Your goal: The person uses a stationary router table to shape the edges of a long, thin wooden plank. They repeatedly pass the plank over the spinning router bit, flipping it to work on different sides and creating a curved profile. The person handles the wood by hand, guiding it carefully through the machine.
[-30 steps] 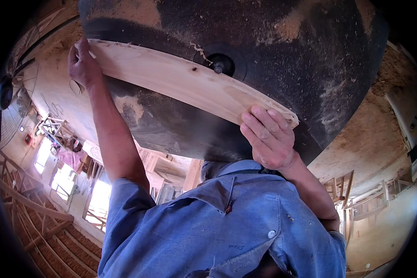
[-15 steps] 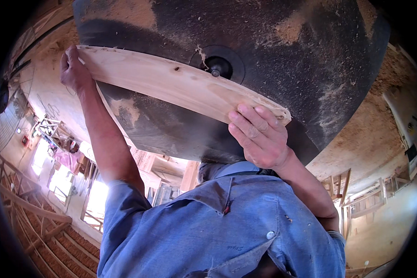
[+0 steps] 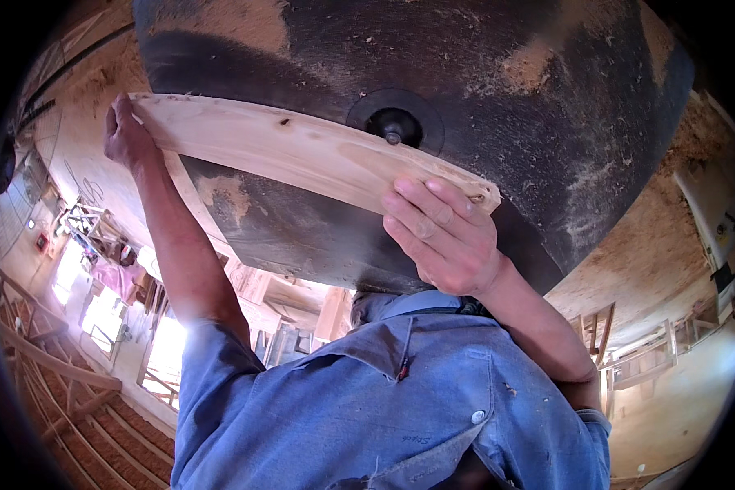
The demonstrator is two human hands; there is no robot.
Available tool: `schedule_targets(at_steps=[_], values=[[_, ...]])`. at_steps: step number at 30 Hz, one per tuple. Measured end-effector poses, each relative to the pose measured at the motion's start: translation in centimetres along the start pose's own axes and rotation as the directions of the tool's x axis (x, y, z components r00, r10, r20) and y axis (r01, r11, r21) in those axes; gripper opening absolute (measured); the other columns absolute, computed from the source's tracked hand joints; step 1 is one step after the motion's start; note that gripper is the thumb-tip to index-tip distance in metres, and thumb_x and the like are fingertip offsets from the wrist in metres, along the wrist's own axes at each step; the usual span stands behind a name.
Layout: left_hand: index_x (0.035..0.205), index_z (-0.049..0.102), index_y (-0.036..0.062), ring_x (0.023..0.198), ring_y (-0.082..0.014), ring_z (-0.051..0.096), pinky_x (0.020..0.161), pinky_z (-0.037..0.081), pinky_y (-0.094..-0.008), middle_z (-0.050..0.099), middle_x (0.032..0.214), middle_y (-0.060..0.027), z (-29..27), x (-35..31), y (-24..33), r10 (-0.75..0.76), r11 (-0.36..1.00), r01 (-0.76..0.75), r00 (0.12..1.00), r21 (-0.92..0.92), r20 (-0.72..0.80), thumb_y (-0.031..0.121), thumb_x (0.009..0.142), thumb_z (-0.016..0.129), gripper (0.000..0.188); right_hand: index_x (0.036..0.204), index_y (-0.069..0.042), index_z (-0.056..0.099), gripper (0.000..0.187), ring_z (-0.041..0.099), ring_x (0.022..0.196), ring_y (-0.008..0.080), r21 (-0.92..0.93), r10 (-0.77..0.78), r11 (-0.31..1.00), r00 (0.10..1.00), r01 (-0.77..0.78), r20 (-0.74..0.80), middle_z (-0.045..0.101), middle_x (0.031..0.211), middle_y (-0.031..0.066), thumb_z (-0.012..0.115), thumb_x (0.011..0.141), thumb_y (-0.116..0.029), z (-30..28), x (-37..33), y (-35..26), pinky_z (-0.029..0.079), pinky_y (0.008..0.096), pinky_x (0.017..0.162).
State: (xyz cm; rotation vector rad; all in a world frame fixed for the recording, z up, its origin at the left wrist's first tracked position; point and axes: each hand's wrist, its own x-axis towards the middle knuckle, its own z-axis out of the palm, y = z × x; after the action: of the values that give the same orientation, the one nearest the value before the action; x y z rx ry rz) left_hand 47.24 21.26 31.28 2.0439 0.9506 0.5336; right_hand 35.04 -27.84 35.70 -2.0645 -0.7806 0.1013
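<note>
Clearly, both hands are on the board (image 3: 253, 145), which slants over the black table (image 3: 498, 106) from the upper left of the frame to right of centre. The left hand (image 3: 131, 137), at upper left, is clamped on the board's far left end, fingers bent tightly around it. The right hand (image 3: 445, 233), right of centre, lies near the other end, its fingers almost straight, side by side, their tips on the pale face; the thumb is hidden, so I cannot tell whether it grips or only presses. The board is long, flat, bare wood, with a bowed upper edge, soft streaks of grain and a small dark knot (image 3: 284, 122) left of its middle. Its right end looks rough and splintery. Just beside the bowed edge, a dark round spindle (image 3: 394, 126) sits in a circular recess; whether they touch is unclear. The table has a scuffed, dull surface, scattered with pale chips and patched with tan sawdust (image 3: 241, 23), thickest along the top of the frame. Below, a blue cloth shirt (image 3: 335, 400), creased and dusty, fills the lower centre, with one pale button (image 3: 478, 416).
</note>
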Motion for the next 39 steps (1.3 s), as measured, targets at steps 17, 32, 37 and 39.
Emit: schedule_targets(at_steps=[17, 32, 37, 39], values=[[0.108, 0.082, 0.0003, 0.086, -0.0120, 0.064, 0.079, 0.052, -0.0280, 0.075, 0.095, -0.0016, -0.3, -1.4, -0.3, 0.003, 1.000, -0.004, 0.999, -0.031, -0.037, 0.019, 0.099, 0.077, 0.022, 0.107, 0.000, 0.080, 0.023, 0.071, 0.130, 0.0311, -0.027, -0.005, 1.000, 0.998, 0.007, 0.069, 0.079, 0.127, 0.0141, 0.071, 0.088, -0.010, -1.1, 0.1, 0.2, 0.048, 0.0461, 0.120], [0.109, 0.081, 0.0021, 0.086, -0.0118, 0.068, 0.077, 0.054, -0.0275, 0.076, 0.096, -0.0021, 0.7, -2.5, 1.3, 0.007, 1.000, -0.007, 1.000, -0.020, -0.022, 0.019, 0.100, 0.078, 0.020, 0.106, -0.002, 0.082, 0.020, 0.072, 0.128, 0.0297, -0.076, 0.024, 0.997, 1.000, -0.023, 0.016, 0.080, 0.124, 0.0110, 0.073, 0.090, -0.010, -0.5, -0.8, -0.3, 0.050, 0.0454, 0.117], [0.115, 0.081, 0.0015, 0.094, -0.0137, 0.070, 0.084, 0.056, -0.0278, 0.078, 0.105, -0.0046, 0.0, -1.1, 0.3, -0.010, 1.000, 0.010, 1.000, 0.011, -0.015, 0.020, 0.101, 0.077, 0.023, 0.107, -0.002, 0.081, 0.022, 0.071, 0.130, 0.0298, -0.053, 0.012, 0.999, 1.000, -0.011, 0.014, 0.080, 0.126, 0.0113, 0.073, 0.088, -0.011, -0.1, -0.2, -0.1, 0.050, 0.0455, 0.118], [0.118, 0.080, -0.0004, 0.096, -0.0148, 0.071, 0.086, 0.056, -0.0281, 0.078, 0.108, -0.0062, -0.2, -0.6, 0.0, -0.019, 1.000, 0.019, 0.999, -0.008, -0.027, 0.020, 0.101, 0.077, 0.026, 0.106, -0.002, 0.081, 0.023, 0.071, 0.130, 0.0297, -0.042, 0.009, 0.999, 1.000, -0.008, 0.018, 0.079, 0.126, 0.0116, 0.072, 0.088, -0.011, 0.0, 0.1, -0.1, 0.051, 0.0454, 0.118]])
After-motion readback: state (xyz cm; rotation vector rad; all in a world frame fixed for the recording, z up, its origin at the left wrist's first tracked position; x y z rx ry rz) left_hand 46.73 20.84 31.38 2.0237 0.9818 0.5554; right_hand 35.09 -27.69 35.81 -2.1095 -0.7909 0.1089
